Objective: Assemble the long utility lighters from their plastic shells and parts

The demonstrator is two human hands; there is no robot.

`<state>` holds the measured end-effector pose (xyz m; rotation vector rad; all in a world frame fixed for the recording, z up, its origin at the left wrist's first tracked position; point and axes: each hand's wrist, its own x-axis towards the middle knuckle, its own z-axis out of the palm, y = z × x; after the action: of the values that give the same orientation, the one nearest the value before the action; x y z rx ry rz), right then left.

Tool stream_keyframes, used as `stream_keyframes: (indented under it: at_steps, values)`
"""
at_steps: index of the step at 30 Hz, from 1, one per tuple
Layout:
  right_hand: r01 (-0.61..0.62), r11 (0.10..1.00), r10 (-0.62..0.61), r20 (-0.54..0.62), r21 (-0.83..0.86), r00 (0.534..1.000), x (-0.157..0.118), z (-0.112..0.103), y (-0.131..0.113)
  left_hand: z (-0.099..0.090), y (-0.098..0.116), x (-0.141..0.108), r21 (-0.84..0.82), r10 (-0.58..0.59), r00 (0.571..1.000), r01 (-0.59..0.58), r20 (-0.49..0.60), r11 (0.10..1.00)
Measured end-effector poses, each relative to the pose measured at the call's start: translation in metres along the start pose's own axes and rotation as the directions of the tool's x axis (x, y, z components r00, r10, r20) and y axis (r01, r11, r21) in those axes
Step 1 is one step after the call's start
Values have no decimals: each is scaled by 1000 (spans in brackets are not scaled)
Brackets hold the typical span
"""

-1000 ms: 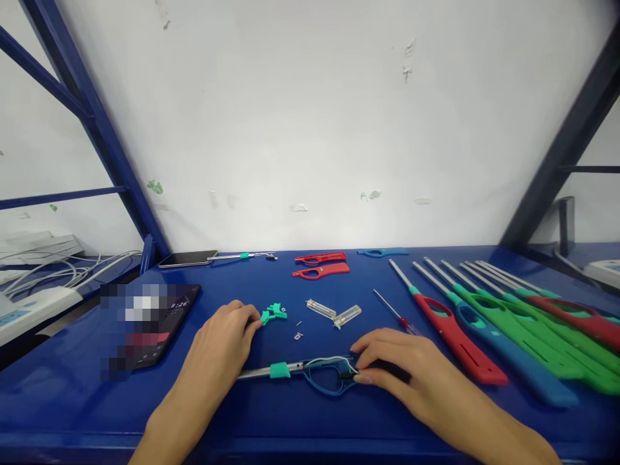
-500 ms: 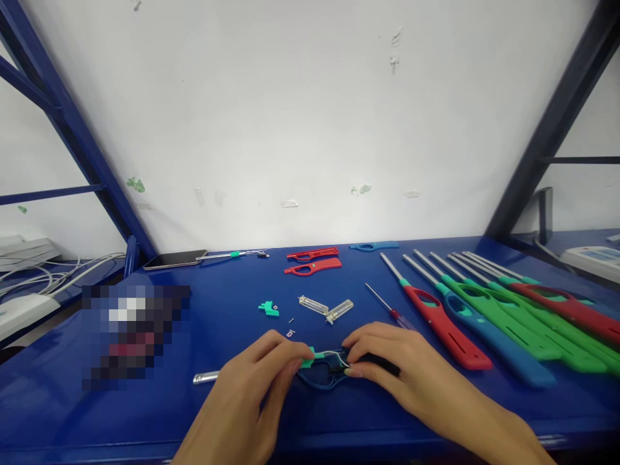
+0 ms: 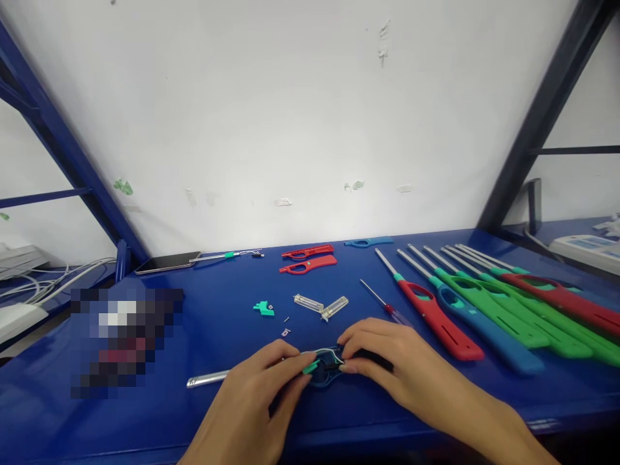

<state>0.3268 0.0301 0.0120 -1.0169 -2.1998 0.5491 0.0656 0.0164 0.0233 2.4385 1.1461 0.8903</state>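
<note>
My left hand [image 3: 259, 394] pinches a small green piece [image 3: 310, 367] between thumb and fingertips, over the front end of a blue lighter shell [image 3: 323, 380]. A silver metal tube [image 3: 207, 379] sticks out to the left from under that hand. On the right, my right hand [image 3: 402, 361] has thumb and fingers closed on the rear of the blue shell, where a dark part shows. A thin white wire [image 3: 334, 352] curves between both hands over the shell. The inside of the shell is partly hidden by my fingers.
Behind my hands lie a green part [image 3: 264, 309], clear pieces [image 3: 309, 302], a screwdriver [image 3: 382, 300], red shell halves [image 3: 310, 265] and a blue half [image 3: 369, 243]. Several long lighters [image 3: 445, 323] fill the right side. A phone [image 3: 167, 262] lies back left, a pixelated patch in front.
The green piece in my left hand has tilted and moved slightly down over the blue shell. The whole view has shifted a little. My right hand keeps its grip.
</note>
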Motion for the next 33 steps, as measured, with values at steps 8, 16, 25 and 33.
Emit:
stream_keyframes:
  at_steps: [8,16,25,33]
  values:
    - [0,1000,0,7,-8,1000,0,0,-1,11,-8,4,131,207,956,-182,-208,974]
    - [0,999,0,5,-34,1000,-1,-2,-5,12,-4,3,174,204,964,-174,-169,969]
    - [40,998,-41,-19,-50,999,-1,0,-5,15,-8,-2,484,227,971,-168,-67,859]
    - [65,998,-66,-41,-24,997,-5,4,-1,17,-11,1,400,224,962,-145,-158,905]
